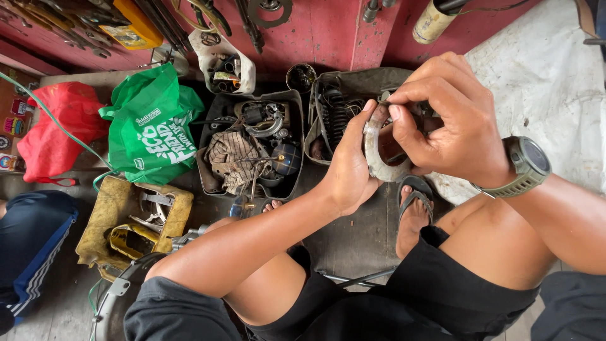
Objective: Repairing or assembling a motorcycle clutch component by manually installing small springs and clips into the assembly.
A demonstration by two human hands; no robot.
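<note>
Left hand grips a curved grey metal shoe by its outer arc, thumb on the rim, held above the knees. Right hand pinches at the shoe's upper end; what its fingertips hold I cannot tell. It looks rigid, fairly heavy and possibly greasy, best held across the arc. Beyond lie a parts bin and a green bag.
</note>
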